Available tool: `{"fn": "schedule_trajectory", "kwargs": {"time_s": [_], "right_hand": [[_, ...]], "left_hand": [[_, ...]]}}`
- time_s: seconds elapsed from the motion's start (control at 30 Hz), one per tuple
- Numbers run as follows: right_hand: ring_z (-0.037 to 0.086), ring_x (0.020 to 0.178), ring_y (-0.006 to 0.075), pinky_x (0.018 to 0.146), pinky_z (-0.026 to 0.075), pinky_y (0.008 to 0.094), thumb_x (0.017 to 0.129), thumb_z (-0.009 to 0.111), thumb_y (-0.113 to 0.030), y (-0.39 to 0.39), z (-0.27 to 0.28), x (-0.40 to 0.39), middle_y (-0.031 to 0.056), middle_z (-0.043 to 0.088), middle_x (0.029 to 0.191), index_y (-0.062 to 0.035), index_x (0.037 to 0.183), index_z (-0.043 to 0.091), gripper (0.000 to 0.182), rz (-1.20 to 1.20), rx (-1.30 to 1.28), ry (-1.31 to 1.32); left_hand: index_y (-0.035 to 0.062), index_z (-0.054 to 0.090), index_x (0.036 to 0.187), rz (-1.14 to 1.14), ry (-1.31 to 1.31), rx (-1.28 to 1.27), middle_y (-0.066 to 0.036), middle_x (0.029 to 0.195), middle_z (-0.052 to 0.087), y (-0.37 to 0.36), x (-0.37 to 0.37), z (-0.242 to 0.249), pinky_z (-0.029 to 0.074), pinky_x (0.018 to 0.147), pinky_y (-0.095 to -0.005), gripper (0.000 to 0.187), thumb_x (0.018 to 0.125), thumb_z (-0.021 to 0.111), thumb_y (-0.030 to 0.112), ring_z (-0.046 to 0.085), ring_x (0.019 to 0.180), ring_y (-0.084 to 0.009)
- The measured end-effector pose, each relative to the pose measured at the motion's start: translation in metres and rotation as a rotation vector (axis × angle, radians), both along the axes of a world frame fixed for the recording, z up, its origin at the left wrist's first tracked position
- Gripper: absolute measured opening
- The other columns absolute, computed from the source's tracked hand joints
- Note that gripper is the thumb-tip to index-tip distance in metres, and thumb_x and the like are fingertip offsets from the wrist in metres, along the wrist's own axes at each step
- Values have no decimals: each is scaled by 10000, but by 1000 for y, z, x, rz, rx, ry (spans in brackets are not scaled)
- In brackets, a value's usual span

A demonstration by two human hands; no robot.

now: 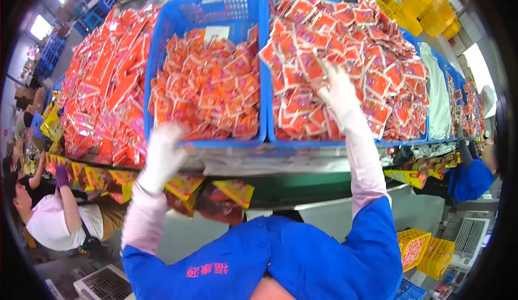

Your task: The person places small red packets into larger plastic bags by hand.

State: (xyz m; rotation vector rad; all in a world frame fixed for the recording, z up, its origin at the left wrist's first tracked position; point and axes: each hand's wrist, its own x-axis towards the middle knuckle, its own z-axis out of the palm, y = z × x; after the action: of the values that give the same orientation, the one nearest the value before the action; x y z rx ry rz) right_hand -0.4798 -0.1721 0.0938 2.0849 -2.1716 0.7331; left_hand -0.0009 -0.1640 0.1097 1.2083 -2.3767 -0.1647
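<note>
My right hand (339, 91), in a white glove, reaches over a heap of small red packets (388, 76) in the right blue crate (302, 142). Its thumb and fingers are apart, with the fingertips right at the packets. My left hand (164, 154), also gloved in white, is smeared by motion at the front left corner of the middle blue crate (208, 1). Orange-red packets (208, 84) lie in that crate below its rim, along with a white slip of paper (216, 33).
A large pile of red packets (110, 68) is heaped on the left. Yellow pouches (234, 192) rest on the green conveyor belt (302, 188) in front of me. A co-worker (65, 219) stands at left, another person (472, 178) at right. Yellow crates (426, 3) are stacked behind.
</note>
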Motion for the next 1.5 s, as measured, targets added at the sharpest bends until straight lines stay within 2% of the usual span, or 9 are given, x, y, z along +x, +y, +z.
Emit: {"fn": "schedule_trajectory", "kwargs": {"time_s": [0.2, 0.3, 0.47, 0.67, 0.77, 0.97, 1.07, 1.37, 1.5], "right_hand": [[383, 1437, 432, 1151, 362, 541, 799, 717, -645, -174, -40, -84, 237, 408, 1552, -267, 1541, 405, 889, -180, 247, -152], [347, 1450, 446, 1136, 340, 623, 741, 724, -706, -173, -60, -26, 209, 364, 1585, -374, 1526, 414, 907, -248, 214, 115], [516, 1309, 388, 1055, 485, 476, 769, 753, -339, -90, -62, -2, 201, 488, 1457, -335, 1418, 565, 676, 45, 480, 24], [470, 1357, 449, 1091, 442, 516, 806, 728, -467, 4, -62, -4, 242, 433, 1513, -337, 1448, 535, 683, 147, 585, 131], [691, 985, 371, 865, 551, 465, 856, 644, -361, -43, -9, -37, 174, 719, 989, -160, 1170, 677, 374, 112, 142, -66], [385, 1435, 404, 1103, 299, 699, 819, 556, -804, -139, 22, -165, 146, 515, 1489, -276, 1526, 428, 892, -806, 185, 323], [553, 1322, 320, 1035, 457, 573, 898, 552, -593, -168, -26, -132, 92, 611, 1398, -335, 1289, 671, 484, -543, 595, 115], [681, 1100, 312, 988, 521, 418, 871, 644, -440, -71, 31, 0, 157, 704, 1181, -116, 1262, 672, 508, 45, 466, 57], [633, 1151, 317, 966, 506, 431, 790, 765, -301, 5, 79, -142, 170, 716, 1114, -86, 1149, 698, 423, -680, -202, 167]], "left_hand": [[95, 545, 1429, 236, 420, 617, -257, 1255, 654, -283, -56, -135, 456, 1038, -362, 688, 901, 689, 513, 601, 1236, -341], [413, 603, 1348, 430, -476, 355, -130, 1546, 413, -220, -197, -127, 401, 1083, -607, 683, 728, 732, 670, 432, 1416, -348], [305, 685, 1216, 182, -429, 444, -114, 1103, 661, -179, -199, -155, 495, 912, -560, 448, 772, 748, 315, 592, 1165, -366], [180, 686, 1169, -17, -489, 220, -106, 1196, 622, -85, -153, -123, 436, 999, -528, 436, 741, 756, 228, 543, 1225, -339], [181, 691, 1151, -70, -331, 41, -94, 1199, 613, -66, -132, -123, 383, 1042, -543, 446, 715, 770, 230, 528, 1218, -321], [133, 678, 1070, 143, -173, -27, -119, 1307, 592, -42, -130, -137, 333, 1086, -575, 370, 703, 716, 157, 490, 1302, -350], [123, 677, 1063, 139, -157, 17, -127, 1318, 592, -44, -132, -139, 339, 1079, -574, 362, 701, 695, 137, 491, 1307, -356], [101, 681, 1025, 138, -122, 20, -115, 1360, 587, -42, -127, -141, 340, 1110, -551, 268, 758, 662, 105, 494, 1311, -333], [105, 681, 1048, 136, -158, 34, -117, 1351, 589, -43, -126, -143, 336, 1119, -548, 309, 739, 678, 121, 509, 1289, -332]]}}
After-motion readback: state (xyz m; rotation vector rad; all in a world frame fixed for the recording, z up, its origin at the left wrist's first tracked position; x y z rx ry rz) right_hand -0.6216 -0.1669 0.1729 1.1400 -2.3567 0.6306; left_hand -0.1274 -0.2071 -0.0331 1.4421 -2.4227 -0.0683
